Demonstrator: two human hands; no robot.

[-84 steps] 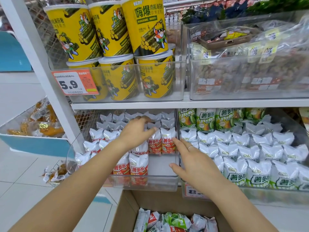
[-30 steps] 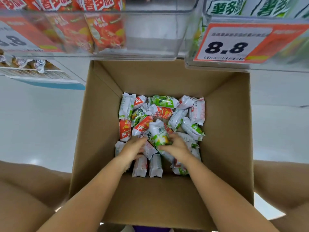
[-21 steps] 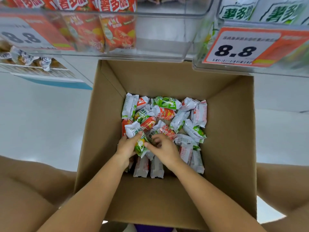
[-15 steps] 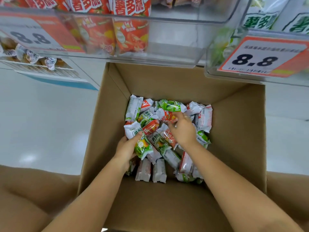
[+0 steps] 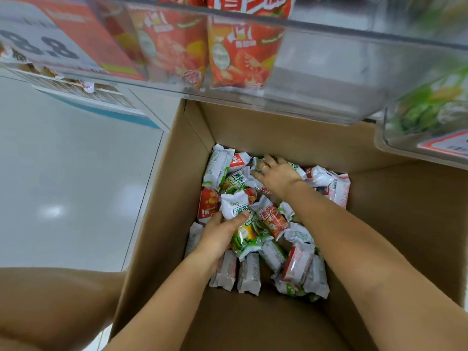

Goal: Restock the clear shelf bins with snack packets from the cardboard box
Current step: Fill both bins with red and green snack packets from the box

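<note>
The left hand point(image 5: 219, 234) grips a green-and-white crinkly snack packet point(image 5: 241, 225), likely gathering stock for the green bin. The right hand point(image 5: 274, 174) lies spread on loose packets at the far wall of the open brown cardboard box point(image 5: 395, 224), under the clear plastic shelf bins point(image 5: 329, 72).

Brown cardboard box point(image 5: 253, 130); red, green, white snack packets point(image 5: 272, 221); orange-white price tag point(image 5: 58, 44).
</note>
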